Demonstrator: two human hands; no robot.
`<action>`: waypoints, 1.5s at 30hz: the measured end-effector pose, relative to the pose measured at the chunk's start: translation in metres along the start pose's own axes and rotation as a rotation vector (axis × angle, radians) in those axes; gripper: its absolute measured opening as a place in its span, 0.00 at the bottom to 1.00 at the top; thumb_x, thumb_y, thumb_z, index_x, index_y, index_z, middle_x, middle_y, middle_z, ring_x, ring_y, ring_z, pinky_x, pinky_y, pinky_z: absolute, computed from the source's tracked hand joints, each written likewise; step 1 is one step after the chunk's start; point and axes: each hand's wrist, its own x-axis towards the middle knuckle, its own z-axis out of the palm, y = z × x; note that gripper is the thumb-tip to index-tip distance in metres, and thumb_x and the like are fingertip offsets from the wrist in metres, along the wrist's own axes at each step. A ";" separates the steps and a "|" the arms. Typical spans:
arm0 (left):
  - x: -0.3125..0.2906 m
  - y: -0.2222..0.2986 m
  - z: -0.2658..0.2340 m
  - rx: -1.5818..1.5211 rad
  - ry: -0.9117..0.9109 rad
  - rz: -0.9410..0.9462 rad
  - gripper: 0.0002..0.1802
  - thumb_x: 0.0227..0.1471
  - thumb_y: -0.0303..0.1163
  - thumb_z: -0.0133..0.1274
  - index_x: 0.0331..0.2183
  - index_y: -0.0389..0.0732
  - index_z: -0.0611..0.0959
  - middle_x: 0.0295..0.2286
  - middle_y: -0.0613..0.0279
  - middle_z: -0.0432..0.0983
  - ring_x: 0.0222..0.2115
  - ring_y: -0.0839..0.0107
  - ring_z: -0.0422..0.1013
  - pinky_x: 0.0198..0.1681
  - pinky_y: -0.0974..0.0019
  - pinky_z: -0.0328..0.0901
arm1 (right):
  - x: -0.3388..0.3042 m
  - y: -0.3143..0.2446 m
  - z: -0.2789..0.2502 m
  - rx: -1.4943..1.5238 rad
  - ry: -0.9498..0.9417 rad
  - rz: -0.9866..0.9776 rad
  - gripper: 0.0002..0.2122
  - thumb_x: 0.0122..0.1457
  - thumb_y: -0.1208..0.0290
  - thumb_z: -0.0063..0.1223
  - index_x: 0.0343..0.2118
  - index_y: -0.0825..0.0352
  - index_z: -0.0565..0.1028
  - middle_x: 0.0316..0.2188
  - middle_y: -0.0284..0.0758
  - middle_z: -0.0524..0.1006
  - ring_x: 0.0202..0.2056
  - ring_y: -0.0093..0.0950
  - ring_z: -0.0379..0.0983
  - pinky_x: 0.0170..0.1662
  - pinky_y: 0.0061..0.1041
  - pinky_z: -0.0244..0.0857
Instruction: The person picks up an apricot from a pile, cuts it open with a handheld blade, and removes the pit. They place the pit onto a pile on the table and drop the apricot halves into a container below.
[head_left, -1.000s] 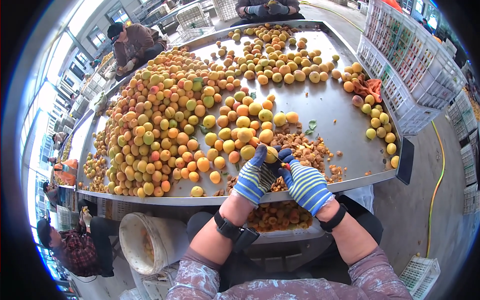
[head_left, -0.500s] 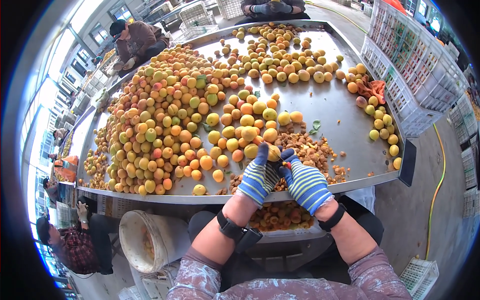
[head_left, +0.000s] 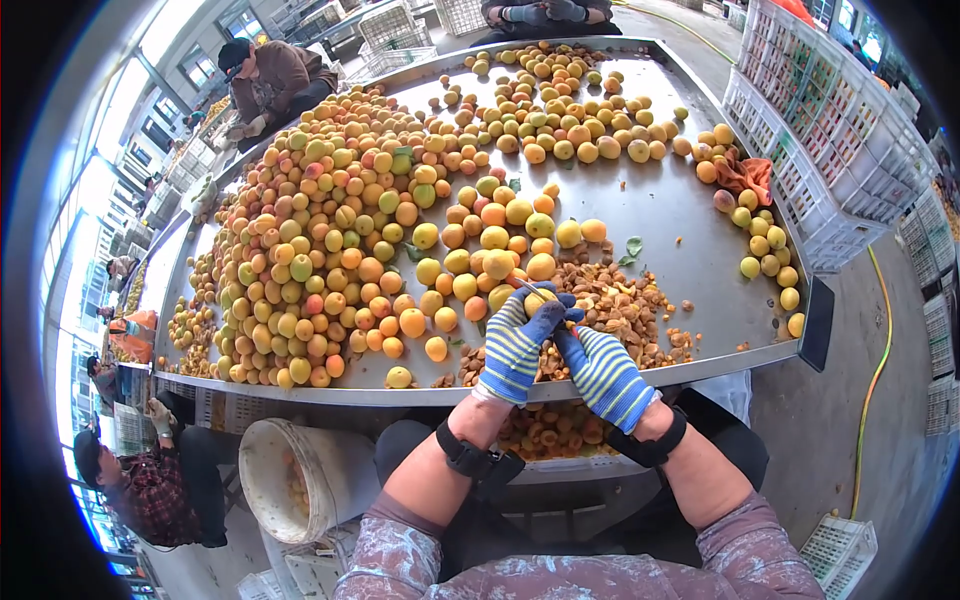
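My left hand (head_left: 514, 350), in a blue, white and yellow striped glove, is closed around an apricot (head_left: 540, 297) above the table's near edge. My right hand (head_left: 606, 368), in a matching glove, grips a small tool with a red handle (head_left: 571, 326). A thin metal tip (head_left: 528, 288) shows at the apricot's far side; fingers hide much of the fruit and tool. Just beyond my hands lies a pile of brown apricot pits (head_left: 625, 305). Whole apricots (head_left: 330, 230) are heaped to the left. Below the table edge, a container holds opened apricots (head_left: 560, 430).
The metal table (head_left: 650, 225) has a raised rim. Stacked white crates (head_left: 820, 130) stand at its right beside an orange cloth (head_left: 742, 175). A white bucket (head_left: 290, 480) is at lower left. Other people (head_left: 275, 85) sit around; a yellow hose (head_left: 880, 350) crosses the floor.
My left hand has turned, its fingers now wrapped over the apricot. The right hand has tilted and shifted slightly left, and the metal tip now shows past the fruit.
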 end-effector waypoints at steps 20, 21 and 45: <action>0.006 -0.008 -0.027 -0.663 -0.028 -0.209 0.16 0.52 0.31 0.50 0.43 0.35 0.75 0.39 0.47 0.73 0.33 0.59 0.72 0.37 0.59 0.71 | 0.015 -0.013 -0.036 0.380 0.084 0.388 0.14 0.61 0.62 0.51 0.32 0.72 0.76 0.19 0.33 0.75 0.20 0.21 0.68 0.25 0.23 0.62; 0.003 -0.004 -0.022 -0.671 -0.122 -0.264 0.13 0.54 0.32 0.49 0.41 0.37 0.75 0.37 0.48 0.73 0.31 0.60 0.73 0.33 0.62 0.72 | 0.018 -0.016 -0.041 0.494 0.145 0.408 0.13 0.62 0.63 0.51 0.30 0.71 0.75 0.17 0.31 0.74 0.18 0.19 0.67 0.22 0.21 0.60; -0.026 -0.031 0.052 -0.539 -0.035 -0.677 0.24 0.60 0.55 0.42 0.46 0.46 0.74 0.36 0.65 0.76 0.34 0.73 0.75 0.35 0.70 0.73 | 0.030 -0.034 -0.036 0.839 0.465 0.300 0.13 0.62 0.60 0.52 0.24 0.61 0.71 0.14 0.22 0.64 0.14 0.12 0.58 0.16 0.15 0.50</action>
